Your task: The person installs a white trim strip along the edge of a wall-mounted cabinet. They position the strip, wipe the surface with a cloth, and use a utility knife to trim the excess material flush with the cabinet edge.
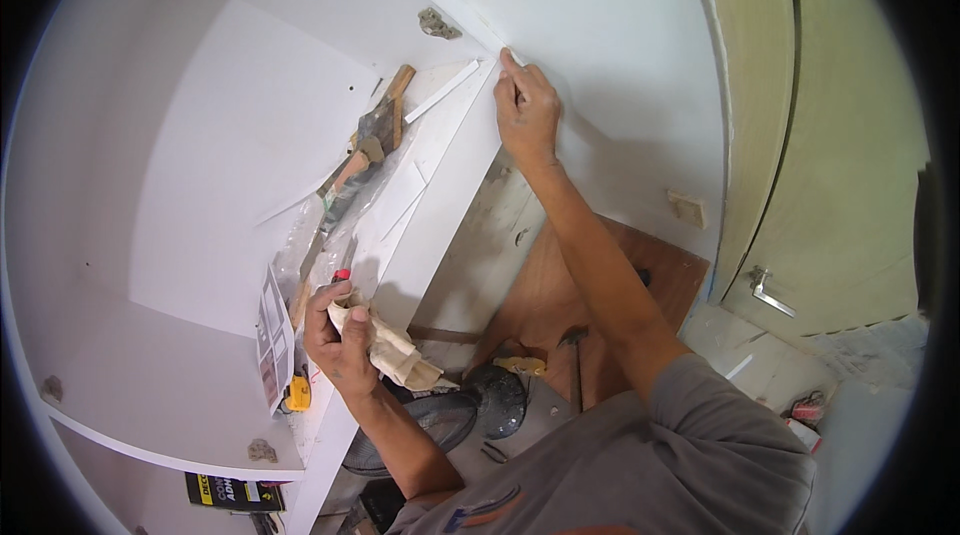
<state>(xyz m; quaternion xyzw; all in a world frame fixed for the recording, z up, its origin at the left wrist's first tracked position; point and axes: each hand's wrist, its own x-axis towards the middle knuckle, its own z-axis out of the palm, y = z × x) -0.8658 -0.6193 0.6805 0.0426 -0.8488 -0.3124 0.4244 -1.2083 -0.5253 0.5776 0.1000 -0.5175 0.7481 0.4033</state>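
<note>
My left hand is closed round a crumpled cream cloth, which hangs toward the right. A small red-ended item shows by its fingertips; I cannot tell whether the hand holds it. Farther off, my right hand has its fingers curled in a pinch, with a fingertip against the seam where the white cabinet meets the wall. Whatever may be between those fingers is hidden. Beside it on the cabinet ledge lies a thin white strip.
Wood scraps and clear plastic lie along the shelf. A yellow tape measure sits near my left wrist. Below are a dark fan, a hammer and a brown board. A door with a handle stands at right.
</note>
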